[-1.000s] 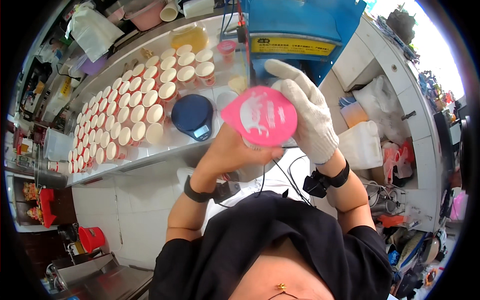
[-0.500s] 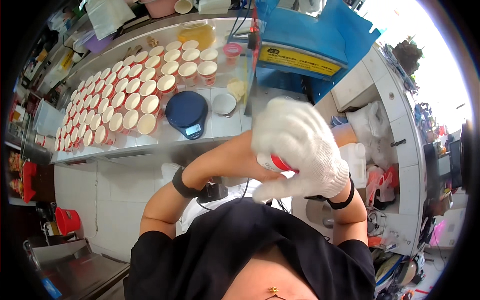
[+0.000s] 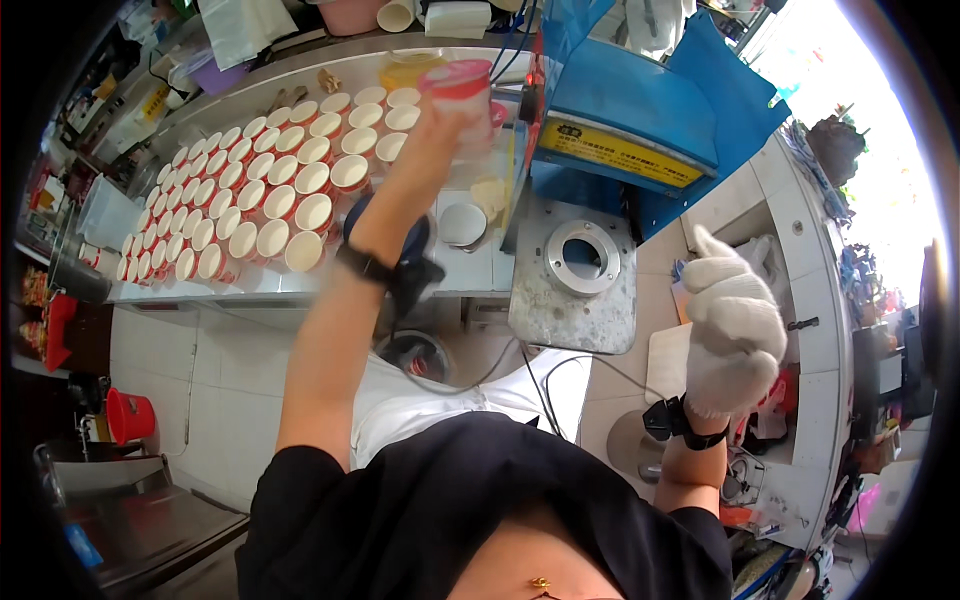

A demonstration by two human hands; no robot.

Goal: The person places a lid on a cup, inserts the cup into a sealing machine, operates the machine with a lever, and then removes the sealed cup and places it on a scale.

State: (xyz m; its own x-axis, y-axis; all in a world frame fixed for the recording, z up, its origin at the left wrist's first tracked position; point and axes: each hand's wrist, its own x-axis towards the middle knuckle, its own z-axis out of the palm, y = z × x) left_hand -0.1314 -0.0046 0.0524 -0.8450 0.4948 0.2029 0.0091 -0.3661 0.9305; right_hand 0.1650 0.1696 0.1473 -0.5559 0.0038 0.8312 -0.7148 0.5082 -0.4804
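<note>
My left hand [image 3: 437, 145] stretches out over the far part of the counter, its fingers wrapped round a paper cup [image 3: 470, 108] with a pink-red covered top. Motion blurs this cup. Just behind it, another pink-topped cup [image 3: 499, 115] is partly hidden. My right hand [image 3: 735, 335], in a white knitted glove, is raised at the right with nothing in it; its fingers are loosely bent and one points up. Between the hands stands a blue sealing machine [image 3: 620, 110], whose metal ring holder [image 3: 583, 258] has no cup in it.
Rows of open red-and-white paper cups [image 3: 272, 238] cover the counter's left side. A dark blue scale [image 3: 415, 240] lies partly under my left forearm, beside a round metal lid [image 3: 462, 225]. A white bottom-heavy container [image 3: 668, 362] and cabinets [image 3: 815, 300] are at the right.
My hands were together over the machine's holder, around a red-and-white cup. Now my left hand has carried a cup away to the far left, and my gloved right hand has moved right.
</note>
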